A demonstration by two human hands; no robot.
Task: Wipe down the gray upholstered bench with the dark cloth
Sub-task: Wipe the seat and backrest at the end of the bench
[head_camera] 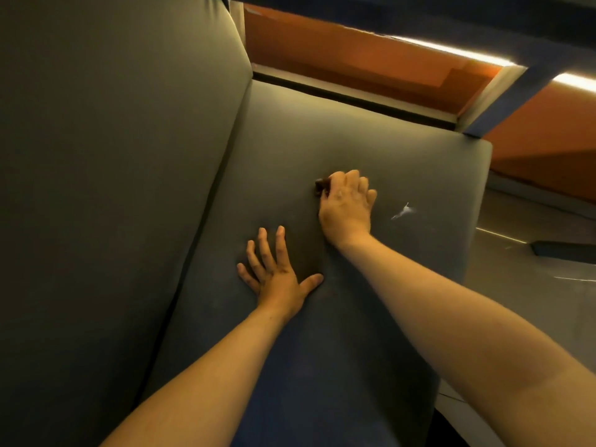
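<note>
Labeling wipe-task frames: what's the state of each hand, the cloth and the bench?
left hand: open, fingers spread, resting flat on the gray bench.
right hand: grips the dark cloth, pressing it to the bench.
dark cloth: bunched, mostly hidden under the right hand.
gray bench: white mark to the right of the right hand.

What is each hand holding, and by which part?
The right hand holds the cloth bunched in its grip, only one end showing. The left hand holds nothing; it rests flat on the bench.
</note>
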